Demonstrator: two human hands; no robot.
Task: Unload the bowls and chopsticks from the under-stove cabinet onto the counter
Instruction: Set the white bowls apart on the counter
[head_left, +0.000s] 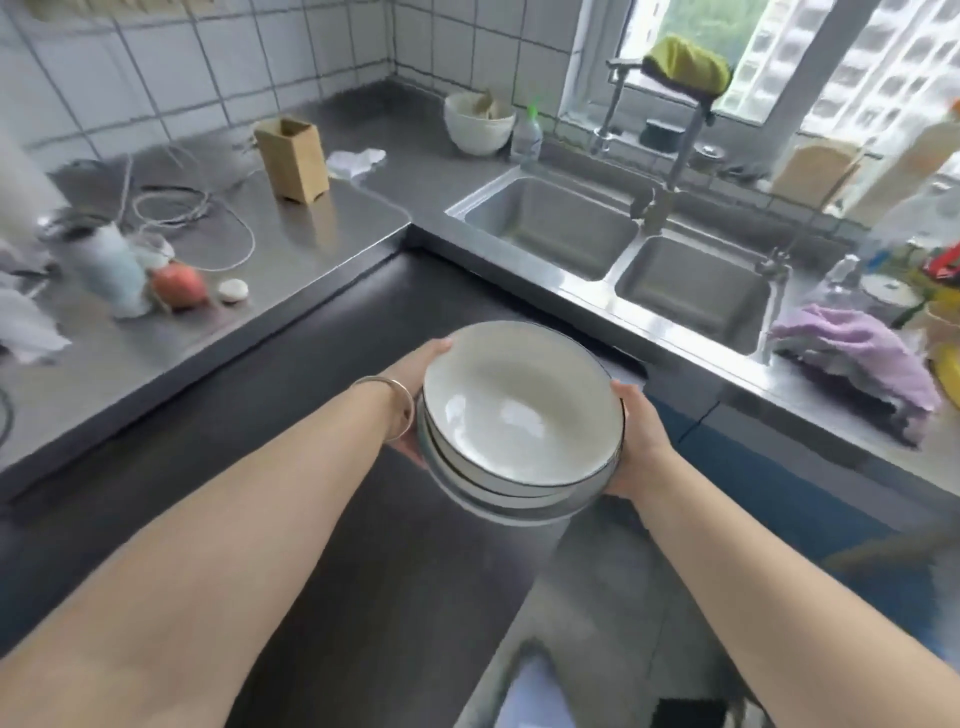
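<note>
Steel counter (291, 249) wraps the corner under white tile, with a double sink (623, 249) at far right. We hold a stack of bowls (519, 415) in mid-air, near the counter's inner corner. Our left hand (415, 384) and right hand (641, 441) clasp opposite sides of its rim, fingers (436, 349) curled against the stack. A wooden holder (293, 158) stands far left.
</note>
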